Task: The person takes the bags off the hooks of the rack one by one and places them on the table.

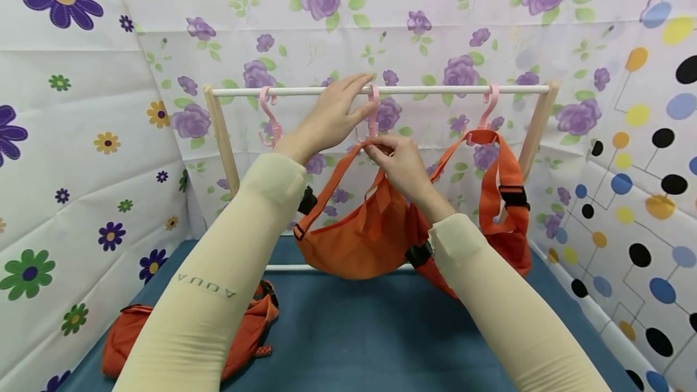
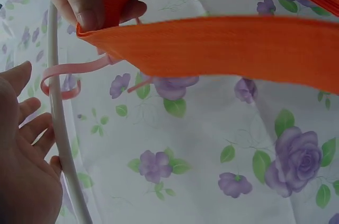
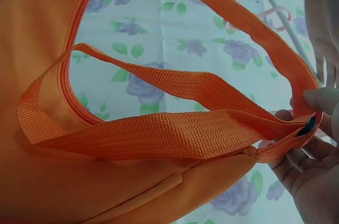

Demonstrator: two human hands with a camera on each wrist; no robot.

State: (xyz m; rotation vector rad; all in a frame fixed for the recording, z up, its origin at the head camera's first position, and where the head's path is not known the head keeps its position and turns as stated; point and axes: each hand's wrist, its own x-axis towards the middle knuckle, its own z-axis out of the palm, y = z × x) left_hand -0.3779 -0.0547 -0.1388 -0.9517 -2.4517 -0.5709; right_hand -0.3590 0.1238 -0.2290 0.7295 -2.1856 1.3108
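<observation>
An orange waist bag (image 1: 354,244) hangs by its strap (image 2: 228,46) just under the middle pink hook (image 1: 373,114). My right hand (image 1: 402,165) pinches that strap between thumb and fingers, close below the hook. Whether the strap sits in the hook's lower end is hard to tell. In the right wrist view, the strap's looped webbing (image 3: 175,136) gathers at the right hand (image 3: 318,171). My left hand (image 1: 334,114) reaches over the white rail (image 1: 305,92) beside the hook, its fingers extended; the left wrist view shows the left hand (image 2: 29,155) with fingertips at the rail.
Another orange bag (image 1: 506,241) hangs from the right pink hook (image 1: 491,107). A bare pink hook (image 1: 270,117) is at the rail's left. On the blue tabletop (image 1: 348,331), a red-orange bag (image 1: 127,334) lies behind the left sleeve. Wooden posts (image 1: 220,138) support the rail.
</observation>
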